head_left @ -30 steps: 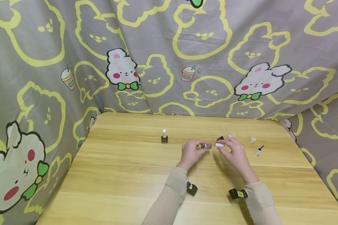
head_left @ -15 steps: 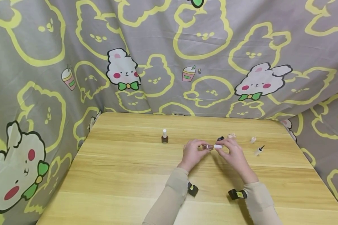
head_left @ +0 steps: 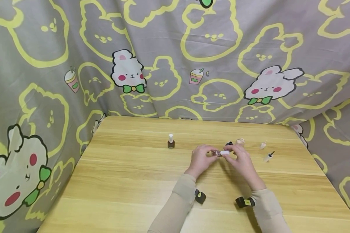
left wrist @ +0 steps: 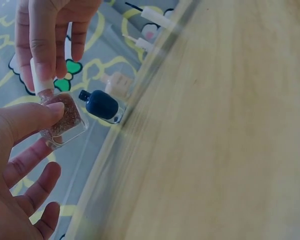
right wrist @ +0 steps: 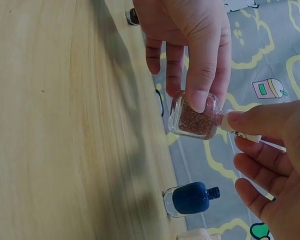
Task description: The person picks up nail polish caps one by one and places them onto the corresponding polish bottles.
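My left hand [head_left: 199, 162] pinches a small glass nail polish bottle [right wrist: 194, 121] with brownish-pink glitter, thumb across its flat face. The bottle lies tilted on its side above the table, neck toward my right hand [head_left: 242, 163]. Between thumb and forefinger, that right hand pinches the white cap [right wrist: 246, 134]. The cap sits at the bottle's neck, in line with it; its brush is hidden. Just beyond the right fingers stands an uncapped dark blue nail polish bottle [left wrist: 102, 105], partly hidden in the head view. Beside it is a pale pink bottle [left wrist: 118, 85].
A dark brown nail polish bottle [head_left: 171, 144] with a white cap stands at the left. Two white caps with brushes are at the right: a shorter cap [head_left: 262, 146] and a longer cap [head_left: 268, 157] with a dark brush. A patterned curtain [head_left: 163, 74] hangs behind the wooden table [head_left: 128, 181].
The white cap, apart from the glitter bottle and at an angle a second ago, has come left into line with its neck and now meets it. The other bottles have stayed put.
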{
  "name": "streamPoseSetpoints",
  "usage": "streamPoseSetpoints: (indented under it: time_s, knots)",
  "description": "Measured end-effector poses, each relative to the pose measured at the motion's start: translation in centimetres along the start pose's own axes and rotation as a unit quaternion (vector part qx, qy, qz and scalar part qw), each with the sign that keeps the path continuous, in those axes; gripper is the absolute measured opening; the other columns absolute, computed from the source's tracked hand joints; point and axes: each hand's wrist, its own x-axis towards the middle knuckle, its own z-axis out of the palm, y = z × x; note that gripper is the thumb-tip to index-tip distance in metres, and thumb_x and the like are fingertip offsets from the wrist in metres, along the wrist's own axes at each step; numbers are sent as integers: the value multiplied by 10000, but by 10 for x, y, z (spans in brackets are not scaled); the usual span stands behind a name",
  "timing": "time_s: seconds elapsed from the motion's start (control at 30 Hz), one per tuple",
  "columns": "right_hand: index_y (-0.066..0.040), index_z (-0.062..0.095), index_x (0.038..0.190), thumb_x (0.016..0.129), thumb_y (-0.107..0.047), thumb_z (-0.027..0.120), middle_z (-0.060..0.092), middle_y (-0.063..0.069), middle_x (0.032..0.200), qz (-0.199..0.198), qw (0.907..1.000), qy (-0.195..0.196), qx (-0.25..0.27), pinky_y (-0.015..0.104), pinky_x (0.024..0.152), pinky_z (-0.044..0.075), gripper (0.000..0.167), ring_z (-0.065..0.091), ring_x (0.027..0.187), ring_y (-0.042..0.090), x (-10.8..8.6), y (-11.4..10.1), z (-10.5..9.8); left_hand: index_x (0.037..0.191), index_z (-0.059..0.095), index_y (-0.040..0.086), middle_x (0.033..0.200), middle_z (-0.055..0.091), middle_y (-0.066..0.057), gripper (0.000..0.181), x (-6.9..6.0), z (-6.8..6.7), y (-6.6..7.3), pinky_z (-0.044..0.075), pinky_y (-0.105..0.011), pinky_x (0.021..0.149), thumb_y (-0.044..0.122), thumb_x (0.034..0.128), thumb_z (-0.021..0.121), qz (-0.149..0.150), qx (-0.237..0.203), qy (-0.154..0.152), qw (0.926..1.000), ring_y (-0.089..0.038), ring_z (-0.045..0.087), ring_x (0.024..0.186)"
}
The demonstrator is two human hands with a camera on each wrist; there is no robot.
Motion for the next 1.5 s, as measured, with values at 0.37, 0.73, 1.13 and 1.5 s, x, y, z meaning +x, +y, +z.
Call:
streamPoseSetpoints:
  time_s: [0.37, 0.73, 1.13, 1.5]
  knots:
    - [-30, 683, 968, 723, -18, 819, 699, 105, 916, 7, 9999, -109, -104, 436, 744, 526, 280, 622, 859, 225, -1, 0, 0, 1041, 743, 258, 1137, 724, 74, 254, -1, 0, 0, 404, -355, 944, 322, 799, 786, 68, 26, -39, 10000, -143, 631, 1091]
    - [-8, 647, 1158, 738, -8, 806, 681, 137, 1025, 467, 9971, -260, 538, 382, 770, 527, 448, 593, 942, 215, 3, 0, 1, 1040, 745, 255, 1125, 729, 80, 253, 2, -1, -5, 424, -373, 974, 300, 795, 791, -68, -484, -63, 9988, -124, 630, 1076]
    - [37, 574, 1279, 899, -63, 679, 652, 9, 1205, 1821, 9389, -198, 2913, 134, 895, 472, 407, 566, 1084, 69, 5, 4, -4, 1070, 736, 170, 1046, 738, 23, 294, 5, -4, -17, 505, -219, 870, 197, 784, 801, -392, -1383, 177, 9894, -123, 651, 980]
    - [118, 557, 1246, 901, -19, 658, 694, -171, 1100, 2337, 8849, 514, 3997, 120, 887, 459, 384, 595, 1069, 44, 18, -10, 22, 1070, 741, 173, 1062, 745, 26, 303, 9, -11, -29, 512, -225, 874, 249, 782, 799, -528, -1584, 383, 9852, -87, 653, 981]
